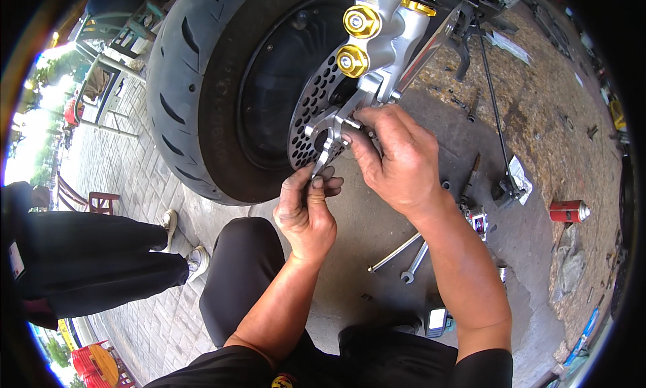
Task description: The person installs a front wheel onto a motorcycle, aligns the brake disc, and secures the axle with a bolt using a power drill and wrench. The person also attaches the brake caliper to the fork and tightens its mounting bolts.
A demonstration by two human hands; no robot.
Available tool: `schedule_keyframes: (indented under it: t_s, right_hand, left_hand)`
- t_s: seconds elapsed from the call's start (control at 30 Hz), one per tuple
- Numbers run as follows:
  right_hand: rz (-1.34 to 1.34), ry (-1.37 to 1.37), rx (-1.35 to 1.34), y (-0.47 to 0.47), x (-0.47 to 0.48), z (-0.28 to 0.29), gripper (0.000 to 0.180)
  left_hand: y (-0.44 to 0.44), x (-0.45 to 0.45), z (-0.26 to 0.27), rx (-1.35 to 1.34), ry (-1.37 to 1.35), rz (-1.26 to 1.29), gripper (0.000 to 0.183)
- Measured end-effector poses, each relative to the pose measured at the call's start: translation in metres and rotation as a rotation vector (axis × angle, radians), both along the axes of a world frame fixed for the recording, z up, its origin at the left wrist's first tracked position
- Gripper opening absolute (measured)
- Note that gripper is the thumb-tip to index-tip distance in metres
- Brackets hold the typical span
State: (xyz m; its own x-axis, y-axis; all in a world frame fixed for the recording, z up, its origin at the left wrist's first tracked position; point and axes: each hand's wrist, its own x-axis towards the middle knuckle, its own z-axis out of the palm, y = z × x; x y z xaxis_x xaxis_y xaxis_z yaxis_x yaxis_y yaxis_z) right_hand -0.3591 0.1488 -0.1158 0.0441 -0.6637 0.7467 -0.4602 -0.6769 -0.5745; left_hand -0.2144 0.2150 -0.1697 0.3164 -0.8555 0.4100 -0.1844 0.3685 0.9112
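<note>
A rubber tire (174, 100) on a black hub stands before me, with a perforated brake disc (303, 120) on its near side. Silver suspension arms (386, 55) with gold hex caps (362, 21) rise beside the disc. A silver metal bracket (330, 130) lies over the disc's edge. My left hand (309, 206) pinches the bracket's lower, narrow end between thumb and fingers. My right hand (398, 156) grips a small bolt-like part (353, 123) at the bracket's right side; its threads are partly hidden by my fingers.
An open-ended wrench (415, 264) and a metal rod (393, 251) lie on the floor below my right forearm. Farther right are a red spray can (569, 211), a black cable (492, 90) and scattered hardware. A person in dark trousers (101, 257) stands at the left, near chairs.
</note>
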Motion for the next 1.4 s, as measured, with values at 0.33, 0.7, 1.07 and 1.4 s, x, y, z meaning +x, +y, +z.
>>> schedule_keyframes:
  t_s: [0.33,0.7,1.07,1.4]
  right_hand:
    - [-0.027,-0.147,0.057,0.003,0.008,0.000,0.021]
    - [-0.016,-0.018,-0.015,0.001,0.004,0.007,0.016]
    - [-0.021,-0.109,0.050,0.005,0.005,-0.001,0.019]
    - [-0.016,-0.002,0.009,0.002,0.002,0.002,0.013]
  left_hand:
    - [0.001,0.003,-0.003,0.030,-0.032,-0.029,0.019]
    - [-0.001,0.002,0.000,0.036,-0.044,0.025,0.016]
    - [-0.003,0.002,0.000,0.021,-0.093,0.051,0.017]
    - [-0.002,0.001,0.001,0.000,-0.112,0.054,0.018]
